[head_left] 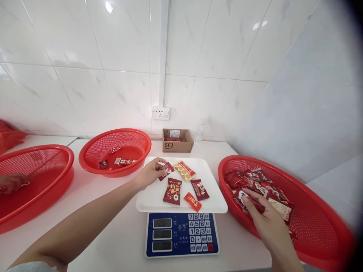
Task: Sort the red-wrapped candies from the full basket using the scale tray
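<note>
My left hand (150,173) pinches a small dark red snack packet (166,170) at the back left of the white scale tray (215,206). On the tray also lie an orange cracker packet (184,170), a larger red packet (172,191), a dark red packet (199,189) and a small orange-red packet (193,201). My right hand (265,217) reaches into the red basket (317,230) on the right, its fingers closed on a red packet (256,202) among several others.
The blue digital scale (181,235) stands at the table's front. A second red basket (115,151) with several packets sits behind left. A third red basket (36,181) at far left has another person's hand (11,183) in it. A cardboard box (177,140) stands by the wall.
</note>
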Demonstrator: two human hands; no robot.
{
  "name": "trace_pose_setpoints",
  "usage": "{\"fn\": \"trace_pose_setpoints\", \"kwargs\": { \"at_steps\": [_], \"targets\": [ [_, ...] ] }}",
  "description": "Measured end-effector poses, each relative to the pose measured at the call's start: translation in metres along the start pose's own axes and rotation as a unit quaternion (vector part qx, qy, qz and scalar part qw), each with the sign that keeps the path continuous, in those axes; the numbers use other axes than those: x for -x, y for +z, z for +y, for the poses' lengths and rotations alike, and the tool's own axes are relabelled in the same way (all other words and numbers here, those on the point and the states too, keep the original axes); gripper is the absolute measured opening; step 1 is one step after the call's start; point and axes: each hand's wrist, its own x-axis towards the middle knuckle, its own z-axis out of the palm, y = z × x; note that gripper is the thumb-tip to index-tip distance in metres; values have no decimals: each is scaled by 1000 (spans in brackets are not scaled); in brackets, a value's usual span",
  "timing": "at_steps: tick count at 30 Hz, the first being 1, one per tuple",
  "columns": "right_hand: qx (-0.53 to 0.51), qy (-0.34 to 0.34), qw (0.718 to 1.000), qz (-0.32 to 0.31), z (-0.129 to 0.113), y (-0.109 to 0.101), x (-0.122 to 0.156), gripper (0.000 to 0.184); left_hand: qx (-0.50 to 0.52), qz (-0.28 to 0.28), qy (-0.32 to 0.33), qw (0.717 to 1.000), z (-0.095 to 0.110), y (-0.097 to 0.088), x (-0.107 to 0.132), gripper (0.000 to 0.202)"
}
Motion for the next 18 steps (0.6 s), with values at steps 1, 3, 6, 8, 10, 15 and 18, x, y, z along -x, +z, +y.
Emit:
{"fn": "trace_pose_setpoints", "kwargs": {
  "at_steps": [1,3,6,8,10,15,18],
  "targets": [
    [6,-8,1000,-5,-1,0,0,52,-25,2,7,1000,1,1,2,30],
    [16,-29,999,-14,-5,1,-2,51,-83,2,21,996,2,1,5,25],
    [24,-57,998,-32,-11,2,-7,49,-173,-1,45,984,4,0,8,19],
    [31,-70,996,-42,-15,5,-11,47,-230,3,63,971,4,-1,8,18],
    [31,-75,995,-54,-17,10,-15,46,-278,11,89,957,4,-2,8,18],
    [-26,-64,995,-78,-15,21,-20,47,-337,-20,171,926,11,4,19,24],
    [-36,-55,996,-62,-13,21,-18,47,-352,-101,217,905,15,11,28,38]
  ]
}}
